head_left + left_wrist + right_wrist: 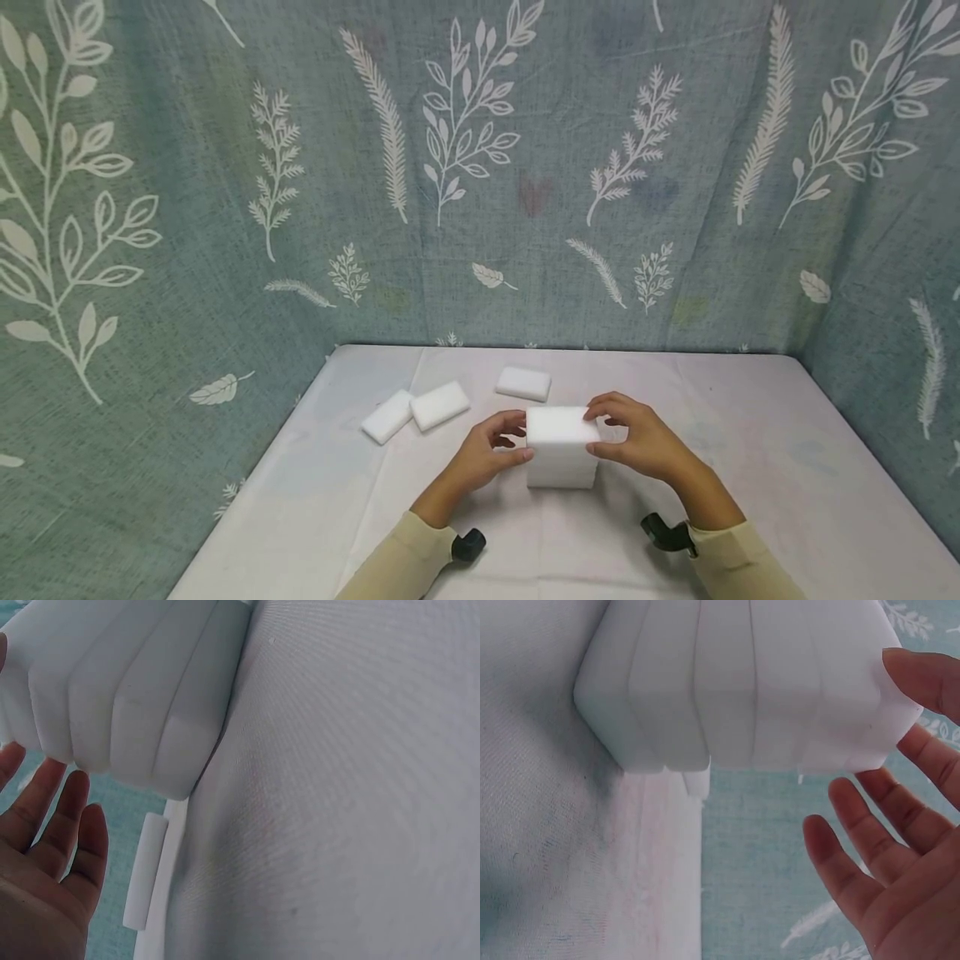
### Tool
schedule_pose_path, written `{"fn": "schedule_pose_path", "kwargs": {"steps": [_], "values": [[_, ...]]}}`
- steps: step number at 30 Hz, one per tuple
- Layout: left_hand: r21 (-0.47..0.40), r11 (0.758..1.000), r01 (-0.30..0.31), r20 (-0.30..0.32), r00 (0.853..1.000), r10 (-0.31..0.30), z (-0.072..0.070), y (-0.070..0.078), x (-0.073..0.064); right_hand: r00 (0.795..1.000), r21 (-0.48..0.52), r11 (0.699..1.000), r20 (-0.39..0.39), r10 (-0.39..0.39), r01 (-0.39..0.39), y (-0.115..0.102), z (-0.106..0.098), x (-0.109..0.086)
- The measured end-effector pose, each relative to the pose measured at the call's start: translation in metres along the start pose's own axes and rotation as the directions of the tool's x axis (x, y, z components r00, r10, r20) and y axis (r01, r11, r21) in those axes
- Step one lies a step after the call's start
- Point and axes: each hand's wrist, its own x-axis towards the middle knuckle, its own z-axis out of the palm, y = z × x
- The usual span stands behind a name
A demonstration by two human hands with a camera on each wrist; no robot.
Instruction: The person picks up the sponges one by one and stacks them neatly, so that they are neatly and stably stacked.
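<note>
A stack of several white foam sponges (562, 468) stands on the table, its layers lying flat one on another with slightly uneven edges. At the left side of the top sponge (561, 427), my left hand (480, 454) has its thumb by the front corner and its index finger toward the back. My right hand (645, 439) grips the opposite side, thumb on the front and index fingertip at the upper edge. Seen from the left wrist, the lower fingers (91, 847) hang beside the stack. In the right wrist view the thumb (922, 679) presses near the top layer.
Two loose white sponges (440, 406) lie touching each other to the left of the stack. Another sponge (523, 383) lies behind it. A white cloth covers the table (750, 467), and a leaf-patterned green curtain (540, 275) hangs around the back and sides.
</note>
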Motion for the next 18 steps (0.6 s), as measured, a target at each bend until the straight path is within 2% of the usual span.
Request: {"fn": "schedule_pose_path", "kwargs": {"steps": [13,18], "values": [[-0.002,1.0,0.013,0.004,1.0,-0.013,0.0,0.0,0.001,0.999,0.004,1.0,0.035,0.013,-0.013,0.003,-0.001,-0.001],[0.006,1.0,0.005,-0.026,1.0,-0.004,0.002,-0.023,0.005,0.998,0.029,0.999,0.051,0.024,-0.025,0.003,0.0,-0.001]]}}
